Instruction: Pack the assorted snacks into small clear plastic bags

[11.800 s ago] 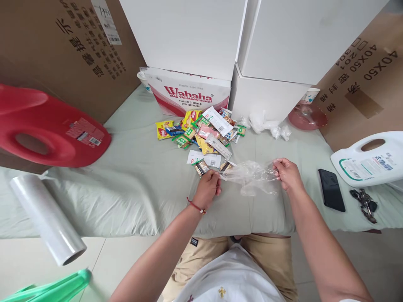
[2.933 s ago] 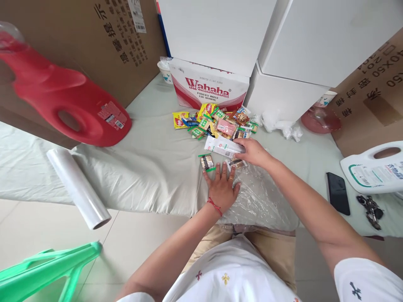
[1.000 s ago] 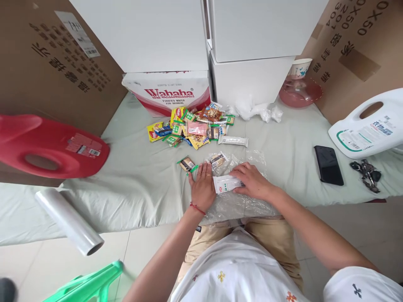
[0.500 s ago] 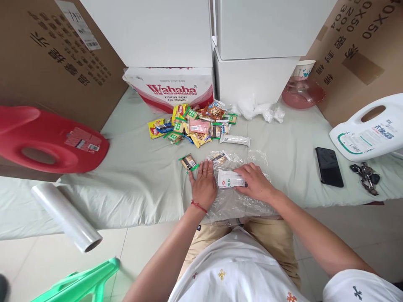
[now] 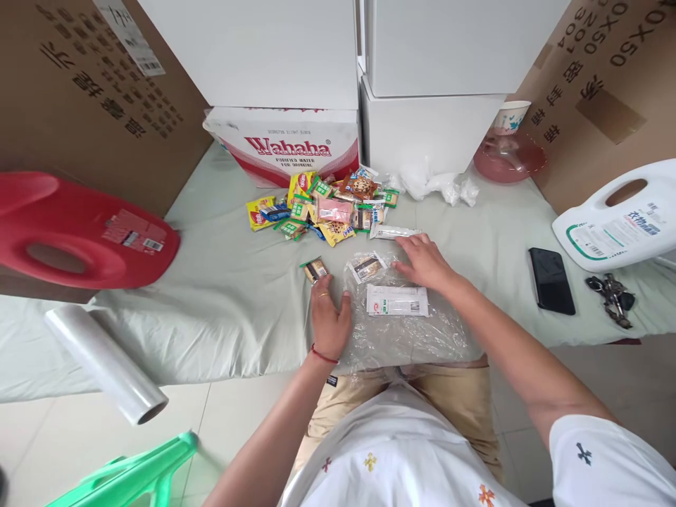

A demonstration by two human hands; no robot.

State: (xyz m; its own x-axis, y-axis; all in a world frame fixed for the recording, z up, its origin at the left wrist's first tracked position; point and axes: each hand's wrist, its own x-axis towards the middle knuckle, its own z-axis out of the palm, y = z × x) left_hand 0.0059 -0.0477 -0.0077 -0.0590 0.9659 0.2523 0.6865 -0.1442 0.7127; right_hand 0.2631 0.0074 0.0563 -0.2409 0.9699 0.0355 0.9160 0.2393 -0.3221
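Observation:
A sheet of clear plastic film [image 5: 443, 338] lies at the front edge of the cloth. On it rest a white sachet [image 5: 397, 301] with a barcode and a small wrapped biscuit [image 5: 367, 267]. My left hand [image 5: 332, 320] is at the film's left edge, thumb apart, fingertips at the near end of a green-edged biscuit pack [image 5: 315, 270]. Reaching past the sachet, my right hand [image 5: 427, 264] has its thumb and fingers apart. Its fingertips are by the right end of a slim white stick packet [image 5: 393, 232]; whether they touch it I cannot tell.
A heap of wrapped snacks [image 5: 334, 210] sits before the Wahaha carton [image 5: 296, 148]. Crumpled white plastic [image 5: 422, 183] lies right of it. At the right are a phone [image 5: 552, 280], keys [image 5: 611, 299] and a white jug [image 5: 617, 218]; at the left, a red jug [image 5: 105, 239] and a film roll [image 5: 108, 362].
My right hand has left the white sachet on the film and moved up to the stick packet. My left hand has shifted slightly left and down, toward the green-edged biscuit pack.

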